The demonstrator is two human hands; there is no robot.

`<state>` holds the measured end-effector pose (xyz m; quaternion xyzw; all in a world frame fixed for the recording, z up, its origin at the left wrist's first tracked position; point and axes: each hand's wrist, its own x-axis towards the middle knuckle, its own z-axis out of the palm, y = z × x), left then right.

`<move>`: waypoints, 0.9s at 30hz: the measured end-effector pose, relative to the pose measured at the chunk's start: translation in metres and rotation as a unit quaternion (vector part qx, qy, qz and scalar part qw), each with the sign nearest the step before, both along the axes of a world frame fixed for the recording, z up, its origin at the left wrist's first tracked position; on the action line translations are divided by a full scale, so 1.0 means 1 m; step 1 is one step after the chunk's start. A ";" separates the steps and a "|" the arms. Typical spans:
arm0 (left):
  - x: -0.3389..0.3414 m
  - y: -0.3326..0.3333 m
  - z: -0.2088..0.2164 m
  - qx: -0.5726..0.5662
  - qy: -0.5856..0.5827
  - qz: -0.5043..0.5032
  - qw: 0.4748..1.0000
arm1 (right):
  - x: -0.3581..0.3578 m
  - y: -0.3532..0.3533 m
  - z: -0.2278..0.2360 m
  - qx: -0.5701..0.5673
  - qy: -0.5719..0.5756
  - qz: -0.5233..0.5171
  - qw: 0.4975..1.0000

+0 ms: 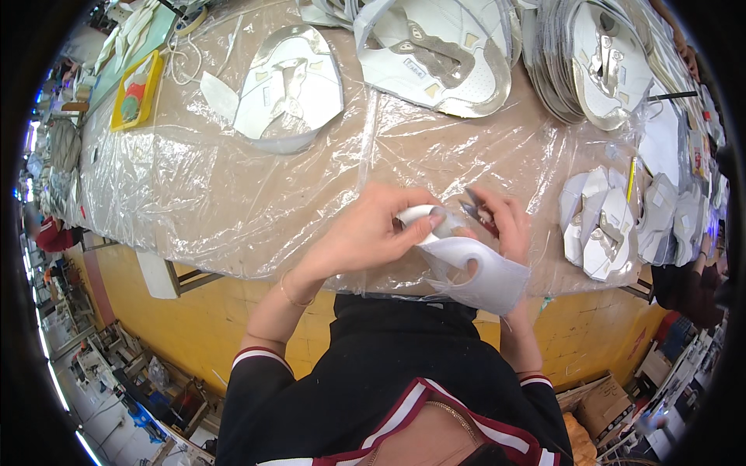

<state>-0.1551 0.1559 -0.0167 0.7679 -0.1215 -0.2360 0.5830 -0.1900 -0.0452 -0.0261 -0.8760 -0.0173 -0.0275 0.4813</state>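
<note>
A white and grey shoe upper (pixel 486 281) is bent and held up over the table's near edge. My left hand (pixel 377 229) pinches its white part between thumb and fingers. Beside it, my right hand (pixel 505 221) is closed round small dark thread snips (pixel 469 208), whose blades point toward the left hand. The curved grey edge of the upper hangs below the right hand, and its opening faces me. Part of the right palm is hidden behind the upper.
Clear plastic sheeting covers the brown table (pixel 256 198). A flat white and gold upper (pixel 289 89) lies at the far left. Stacked uppers (pixel 451 58) stand at the back, with another stack (pixel 610 66) to the right. More pieces (pixel 598 225) lie at the right, near a yellow tray's (pixel 116 113) opposite side.
</note>
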 end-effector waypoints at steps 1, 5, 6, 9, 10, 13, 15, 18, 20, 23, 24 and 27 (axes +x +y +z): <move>0.000 0.000 0.000 -0.003 -0.012 -0.008 1.000 | 0.000 -0.001 0.001 -0.078 -0.062 0.013 0.995; -0.001 0.003 0.003 -0.004 0.002 -0.031 0.999 | 0.001 -0.010 0.005 -0.213 -0.174 0.063 0.959; -0.002 0.003 0.004 -0.014 0.003 -0.029 0.999 | 0.001 -0.012 0.006 -0.228 -0.185 0.074 0.953; -0.005 0.002 0.005 -0.030 -0.005 -0.019 0.999 | 0.001 -0.016 0.008 -0.238 -0.199 0.096 0.946; -0.006 0.002 0.006 -0.028 -0.002 -0.018 0.999 | 0.000 -0.017 0.010 -0.235 -0.201 0.102 0.945; -0.007 0.003 0.008 -0.029 -0.016 -0.010 0.999 | -0.004 -0.019 0.015 -0.241 -0.178 0.118 0.947; -0.008 0.004 0.010 -0.020 -0.010 -0.017 1.000 | -0.006 -0.019 0.017 -0.239 -0.177 0.117 0.947; -0.008 0.005 0.012 -0.021 -0.020 -0.020 0.999 | -0.006 -0.017 0.018 -0.236 -0.179 0.116 0.948; -0.007 0.006 0.013 -0.019 -0.032 -0.020 0.999 | -0.006 -0.016 0.018 -0.233 -0.178 0.117 0.949; -0.008 0.007 0.013 -0.008 -0.043 -0.023 0.999 | -0.006 -0.015 0.017 -0.221 -0.171 0.119 0.953; -0.008 0.007 0.013 -0.006 -0.046 -0.024 0.999 | -0.006 -0.015 0.016 -0.212 -0.171 0.119 0.955; -0.009 0.007 0.012 -0.002 -0.061 -0.023 0.998 | -0.005 -0.015 0.013 -0.194 -0.174 0.119 0.958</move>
